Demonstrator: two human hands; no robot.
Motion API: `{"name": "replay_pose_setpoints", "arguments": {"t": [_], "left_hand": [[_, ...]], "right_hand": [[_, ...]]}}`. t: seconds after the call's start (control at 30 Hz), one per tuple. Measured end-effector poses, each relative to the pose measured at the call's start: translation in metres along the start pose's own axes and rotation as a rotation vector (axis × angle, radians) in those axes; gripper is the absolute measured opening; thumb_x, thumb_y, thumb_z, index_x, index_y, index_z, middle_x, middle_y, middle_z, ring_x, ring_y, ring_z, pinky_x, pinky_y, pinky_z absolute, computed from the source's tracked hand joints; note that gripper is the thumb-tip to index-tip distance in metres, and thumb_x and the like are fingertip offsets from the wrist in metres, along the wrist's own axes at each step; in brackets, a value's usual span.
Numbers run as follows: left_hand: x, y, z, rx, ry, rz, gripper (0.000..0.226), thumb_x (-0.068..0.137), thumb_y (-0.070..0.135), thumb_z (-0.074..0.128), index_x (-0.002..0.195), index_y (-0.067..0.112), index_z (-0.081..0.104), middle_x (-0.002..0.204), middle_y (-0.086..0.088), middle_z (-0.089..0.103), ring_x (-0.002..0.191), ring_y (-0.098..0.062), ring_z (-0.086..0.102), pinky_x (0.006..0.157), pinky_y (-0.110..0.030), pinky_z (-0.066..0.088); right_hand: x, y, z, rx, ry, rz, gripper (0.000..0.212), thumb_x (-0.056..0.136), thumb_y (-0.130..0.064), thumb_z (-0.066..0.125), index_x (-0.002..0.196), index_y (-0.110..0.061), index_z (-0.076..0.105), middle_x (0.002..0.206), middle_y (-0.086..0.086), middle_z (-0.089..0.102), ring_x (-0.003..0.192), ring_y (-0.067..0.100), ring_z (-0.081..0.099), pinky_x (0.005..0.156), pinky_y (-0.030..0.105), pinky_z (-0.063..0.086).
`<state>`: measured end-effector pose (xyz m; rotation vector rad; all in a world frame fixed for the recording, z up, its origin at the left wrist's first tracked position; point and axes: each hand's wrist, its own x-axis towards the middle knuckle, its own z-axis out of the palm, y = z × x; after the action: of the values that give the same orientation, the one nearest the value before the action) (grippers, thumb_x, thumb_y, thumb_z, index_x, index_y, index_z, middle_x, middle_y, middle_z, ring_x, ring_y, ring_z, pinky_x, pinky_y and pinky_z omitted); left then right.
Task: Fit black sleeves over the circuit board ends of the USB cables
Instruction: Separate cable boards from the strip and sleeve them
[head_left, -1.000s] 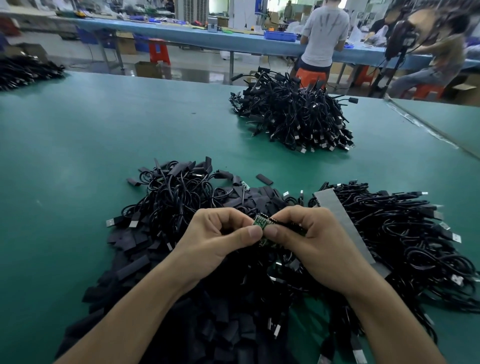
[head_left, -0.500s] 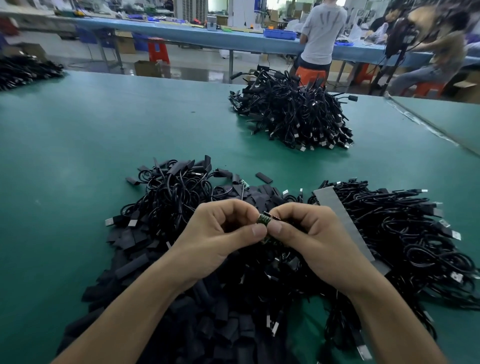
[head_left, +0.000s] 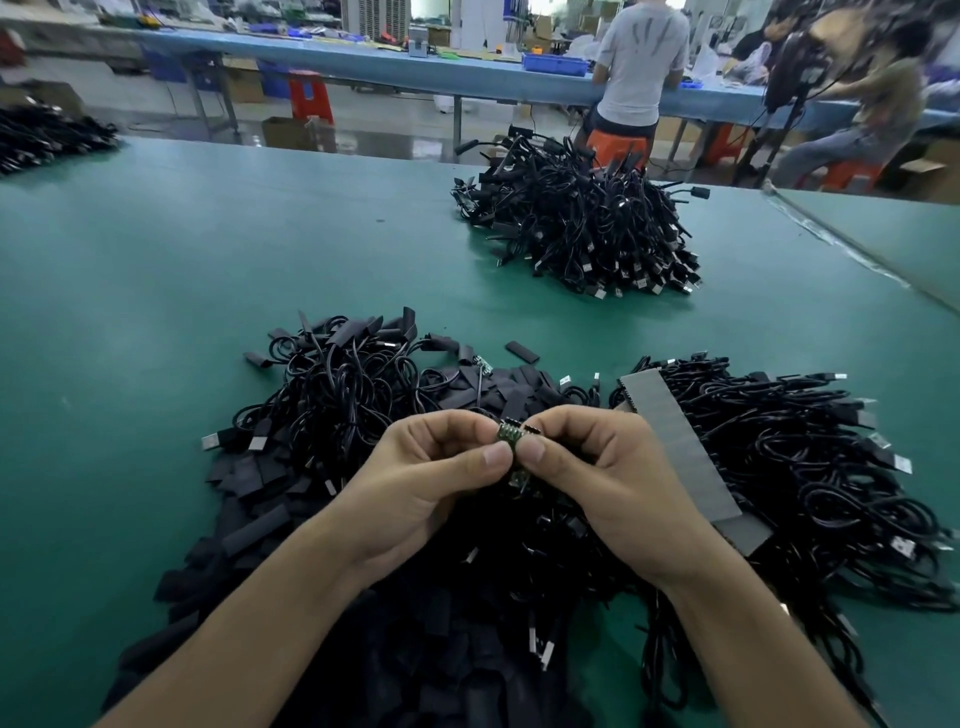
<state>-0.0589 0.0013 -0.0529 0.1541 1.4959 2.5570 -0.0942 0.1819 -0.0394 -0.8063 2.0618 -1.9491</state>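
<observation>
My left hand (head_left: 431, 473) and my right hand (head_left: 608, 478) meet over the near heap, thumbs almost touching. Between them is a small green circuit board (head_left: 508, 432), pinched by my left thumb and fingers. A black sleeve (head_left: 531, 429) shows just right of the board, under my right fingertips; how far it covers the board is hidden. A second small green board (head_left: 518, 478) peeks out below the thumbs. Loose flat black sleeves (head_left: 249, 530) lie heaped at the left and under my forearms. Black USB cables (head_left: 332, 395) are tangled behind them.
A grey flat strip (head_left: 685, 457) lies across another cable heap (head_left: 810, 467) at the right. A further pile of cables (head_left: 582, 228) sits at the back of the green table (head_left: 156, 291). More cables (head_left: 47, 135) lie far left. People work at a blue bench behind.
Both hands have stayed together on the board and sleeve; the thumbs have drawn closer and the board now stands a little more upright between the fingertips.
</observation>
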Motion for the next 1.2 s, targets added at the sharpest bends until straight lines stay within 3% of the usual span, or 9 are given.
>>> {"name": "replay_pose_setpoints", "arguments": {"t": [0.17,0.27,0.43,0.67,0.87,0.97,1.07,1.13,1.2], "left_hand": [[0.0,0.007,0.002,0.275,0.012,0.082,0.016,0.071,0.013,0.084,0.08,0.023,0.076,0.076,0.003,0.069,0.071,-0.005,0.063,0.068,-0.015,0.051],[-0.001,0.009,0.003,0.307,-0.018,0.08,0.016,0.07,0.017,0.085,0.08,0.024,0.074,0.076,0.003,0.068,0.071,-0.006,0.064,0.069,-0.015,0.051],[0.001,0.003,0.005,0.364,0.039,0.128,0.011,0.071,0.02,0.083,0.072,0.023,0.072,0.068,0.006,0.063,0.063,-0.004,0.054,0.062,-0.013,0.046],[0.001,-0.005,0.004,0.151,-0.026,0.079,0.031,0.055,0.037,0.095,0.068,0.02,0.073,0.067,0.002,0.065,0.062,-0.007,0.058,0.064,-0.016,0.051],[0.001,-0.012,0.001,-0.084,-0.061,0.001,0.035,0.055,0.032,0.097,0.073,0.013,0.074,0.073,-0.003,0.068,0.071,-0.011,0.064,0.074,-0.022,0.055],[0.004,-0.006,0.004,-0.028,-0.01,0.11,0.027,0.069,0.038,0.088,0.076,0.016,0.073,0.075,-0.002,0.069,0.072,-0.011,0.064,0.074,-0.024,0.055],[0.006,0.014,-0.004,0.001,0.132,0.321,0.019,0.084,0.041,0.072,0.079,0.023,0.075,0.081,0.001,0.073,0.08,-0.011,0.068,0.082,-0.025,0.054],[0.004,0.031,-0.012,-0.059,0.168,0.447,0.014,0.084,0.038,0.07,0.082,0.026,0.074,0.075,0.005,0.071,0.069,-0.009,0.067,0.081,-0.026,0.056],[0.002,0.044,-0.014,0.058,0.254,0.563,0.012,0.085,0.041,0.071,0.082,0.03,0.072,0.067,0.008,0.066,0.049,-0.004,0.056,0.069,-0.025,0.058]], "right_hand": [[-0.001,0.0,0.002,0.143,0.044,0.02,0.006,0.078,-0.025,0.075,0.08,-0.023,0.07,0.077,-0.003,0.068,0.074,0.008,0.064,0.068,0.018,0.052],[0.0,-0.002,0.002,0.232,0.032,0.035,0.005,0.078,-0.018,0.075,0.079,-0.022,0.07,0.077,-0.001,0.068,0.073,0.008,0.064,0.067,0.018,0.052],[-0.001,-0.004,0.005,0.229,-0.015,0.066,0.005,0.077,-0.027,0.073,0.079,-0.023,0.072,0.079,0.0,0.069,0.075,0.01,0.064,0.069,0.02,0.052],[-0.001,-0.004,0.001,0.288,-0.055,0.101,0.007,0.074,-0.022,0.075,0.078,-0.017,0.072,0.074,0.0,0.068,0.071,0.009,0.063,0.066,0.018,0.052],[-0.003,-0.005,0.005,0.294,-0.062,0.112,0.005,0.076,-0.02,0.075,0.079,-0.017,0.072,0.076,0.004,0.065,0.073,0.013,0.06,0.069,0.021,0.052],[-0.004,-0.011,0.006,0.178,0.068,0.066,0.004,0.081,-0.018,0.074,0.079,-0.017,0.07,0.075,0.001,0.066,0.071,0.01,0.06,0.068,0.019,0.052],[-0.003,-0.022,-0.006,-0.108,0.433,-0.028,0.01,0.083,-0.015,0.07,0.08,-0.024,0.069,0.075,-0.009,0.07,0.07,0.005,0.064,0.067,0.016,0.053],[-0.002,-0.027,-0.018,-0.365,0.714,-0.08,0.018,0.087,-0.016,0.071,0.081,-0.032,0.066,0.073,-0.012,0.069,0.074,0.008,0.067,0.071,0.019,0.054],[0.0,-0.027,-0.027,-0.703,0.853,-0.055,0.014,0.089,-0.024,0.071,0.088,-0.035,0.062,0.081,-0.016,0.065,0.085,0.016,0.064,0.085,0.034,0.043]]}}
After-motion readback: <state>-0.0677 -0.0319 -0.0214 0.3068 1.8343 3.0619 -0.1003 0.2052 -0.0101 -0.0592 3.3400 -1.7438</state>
